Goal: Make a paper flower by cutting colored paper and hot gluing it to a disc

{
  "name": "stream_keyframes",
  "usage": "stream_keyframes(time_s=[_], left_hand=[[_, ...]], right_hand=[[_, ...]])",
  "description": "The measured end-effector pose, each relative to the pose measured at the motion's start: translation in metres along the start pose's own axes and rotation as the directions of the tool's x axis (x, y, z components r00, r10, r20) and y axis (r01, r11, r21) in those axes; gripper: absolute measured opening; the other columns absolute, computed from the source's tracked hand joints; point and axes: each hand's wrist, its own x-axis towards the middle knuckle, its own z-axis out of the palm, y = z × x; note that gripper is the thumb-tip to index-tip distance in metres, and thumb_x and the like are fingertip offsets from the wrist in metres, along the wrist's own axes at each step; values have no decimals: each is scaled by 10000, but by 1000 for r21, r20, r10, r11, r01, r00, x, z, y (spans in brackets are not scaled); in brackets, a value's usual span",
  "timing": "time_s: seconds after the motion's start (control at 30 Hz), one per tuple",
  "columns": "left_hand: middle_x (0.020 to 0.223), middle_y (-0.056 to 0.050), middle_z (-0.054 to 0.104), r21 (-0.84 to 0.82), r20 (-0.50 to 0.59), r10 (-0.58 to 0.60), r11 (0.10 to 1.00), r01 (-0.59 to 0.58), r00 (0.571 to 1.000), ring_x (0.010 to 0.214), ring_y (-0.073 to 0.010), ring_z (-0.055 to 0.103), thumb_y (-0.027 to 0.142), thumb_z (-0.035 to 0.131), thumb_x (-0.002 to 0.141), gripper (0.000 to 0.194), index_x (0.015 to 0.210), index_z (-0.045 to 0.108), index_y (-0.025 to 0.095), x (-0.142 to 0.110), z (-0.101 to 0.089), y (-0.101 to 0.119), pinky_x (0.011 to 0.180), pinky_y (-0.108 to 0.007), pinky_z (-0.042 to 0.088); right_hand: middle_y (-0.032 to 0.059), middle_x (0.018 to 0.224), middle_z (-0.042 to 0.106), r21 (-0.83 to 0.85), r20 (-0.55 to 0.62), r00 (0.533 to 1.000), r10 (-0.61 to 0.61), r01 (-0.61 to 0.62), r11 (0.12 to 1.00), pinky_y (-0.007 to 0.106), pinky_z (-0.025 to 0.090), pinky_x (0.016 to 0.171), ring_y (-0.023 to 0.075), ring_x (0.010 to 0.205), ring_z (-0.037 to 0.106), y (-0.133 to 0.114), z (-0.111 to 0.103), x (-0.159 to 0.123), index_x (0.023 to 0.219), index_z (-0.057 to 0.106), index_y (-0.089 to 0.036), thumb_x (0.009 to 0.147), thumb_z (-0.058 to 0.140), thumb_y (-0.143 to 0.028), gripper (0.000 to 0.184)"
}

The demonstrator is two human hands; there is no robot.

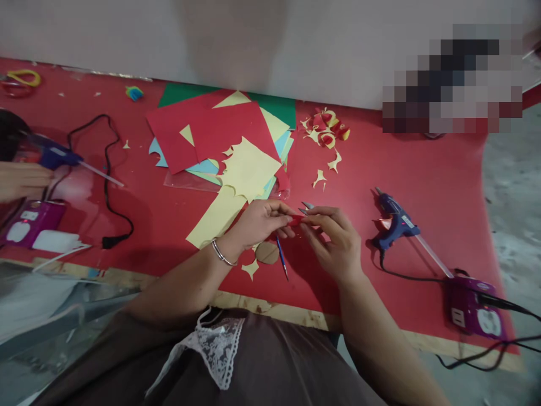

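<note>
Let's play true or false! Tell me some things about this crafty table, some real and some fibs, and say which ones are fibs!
1. The left hand and the right hand both hold a small red piece. True.
2. The bracelet is on the right wrist. False: it is on the left one.
3. A glue gun lies to the right of the right hand. True.
4. The tabletop is green. False: it is red.
5. The big sheet with a jagged edge is pale yellow. True.
6. The thin blue tool is in the left hand. False: it lies on the tabletop.
</note>
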Motion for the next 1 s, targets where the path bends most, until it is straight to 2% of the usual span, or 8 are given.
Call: stream_keyframes(time_s=[0.13,0.27,0.37,0.47,0.6,0.67,0.8,1.0], left_hand=[[818,-43,803,7,-13,39,999,-39,999,713,-133,786,242,753,932,108,978,748,144,-2,2,0,729,-255,646],[987,-70,821,121,-5,171,978,-169,985,846,-144,780,343,860,864,280,1059,777,161,-4,4,0,826,-279,652],[978,-68,812,206,8,237,950,-234,971,891,-153,778,347,883,842,286,1029,769,164,-5,5,-3,853,-279,644],[902,-50,797,183,1,224,958,-220,975,855,-162,794,353,844,879,252,1014,739,168,-3,4,-9,831,-296,664],[878,-36,786,89,-6,182,980,-180,983,824,-168,812,359,845,874,266,1005,718,166,-1,3,-15,804,-301,690],[866,-29,785,77,-11,174,982,-173,985,811,-158,812,337,854,864,253,987,715,165,0,3,-15,792,-280,688],[831,-26,784,55,-22,158,986,-156,987,790,-144,810,308,854,868,230,973,713,158,-1,5,-11,776,-252,683],[831,-35,786,102,-30,161,982,-158,986,795,-159,808,323,823,888,214,986,721,162,-3,6,-9,804,-292,695]], right_hand=[[88,1018,787,122,27,997,71,-74,990,337,599,705,216,887,756,1,0,2,938,749,-231,1010,701,-344,143],[46,913,768,183,37,988,151,-156,971,326,568,676,176,730,691,0,0,3,928,725,-235,982,722,-375,150],[19,840,742,204,42,972,233,-237,950,316,546,650,167,681,669,-1,2,2,936,712,-239,954,742,-417,181],[-3,795,719,246,42,951,306,-307,919,308,541,644,169,677,669,0,4,1,1024,709,-240,920,771,-422,218],[18,926,758,344,19,942,336,-322,882,302,556,669,164,736,687,0,7,0,1108,702,-239,887,807,-402,294],[16,922,755,365,39,934,355,-344,865,298,553,667,159,728,678,0,8,0,1107,711,-237,883,807,-402,293],[-3,830,727,341,73,919,387,-387,857,298,534,653,154,683,645,0,6,1,1085,735,-230,881,804,-411,282],[-17,762,687,297,90,922,378,-387,873,292,502,638,146,653,612,0,5,3,1057,762,-223,891,773,-432,267]])
